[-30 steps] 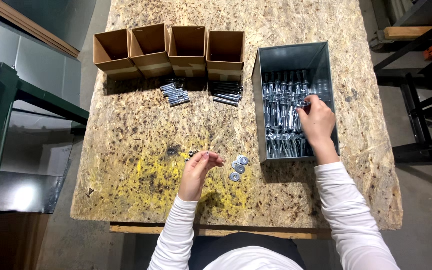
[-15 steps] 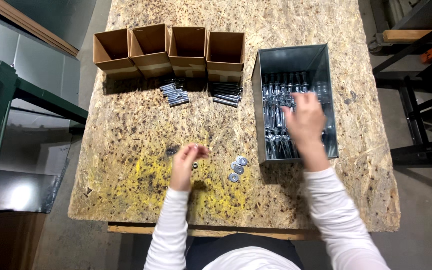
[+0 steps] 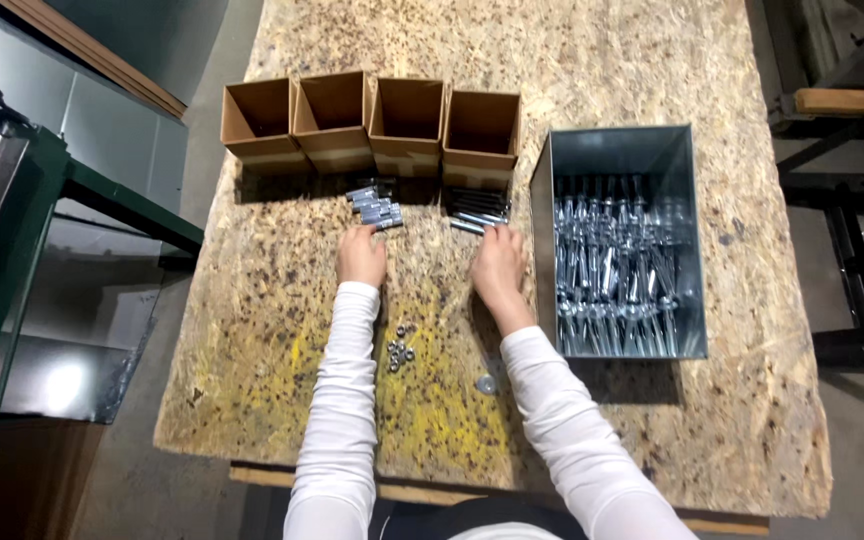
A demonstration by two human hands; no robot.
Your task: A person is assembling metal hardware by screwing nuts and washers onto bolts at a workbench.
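Observation:
My left hand [image 3: 362, 256] lies palm down on the chipboard table [image 3: 282, 330], its curled fingertips at a small pile of short bolts [image 3: 376, 208]. My right hand [image 3: 498, 266] is also palm down, with its fingertips touching a pile of longer bolts [image 3: 478, 210]. Both piles lie just in front of a row of open cardboard boxes [image 3: 407, 120]. What is under either palm is hidden. Right of my right hand stands a grey metal bin [image 3: 620, 150] full of long bolts [image 3: 617, 275].
A few small nuts [image 3: 399, 348] lie between my forearms, with a washer [image 3: 487, 384] near my right sleeve. A green metal frame [image 3: 72, 185] stands off the table's left edge. Dark metal racking [image 3: 852, 200] stands to the right.
My right hand left the metal bin and moved left and forward to the long bolts. My left hand moved forward from the nuts to the short bolts.

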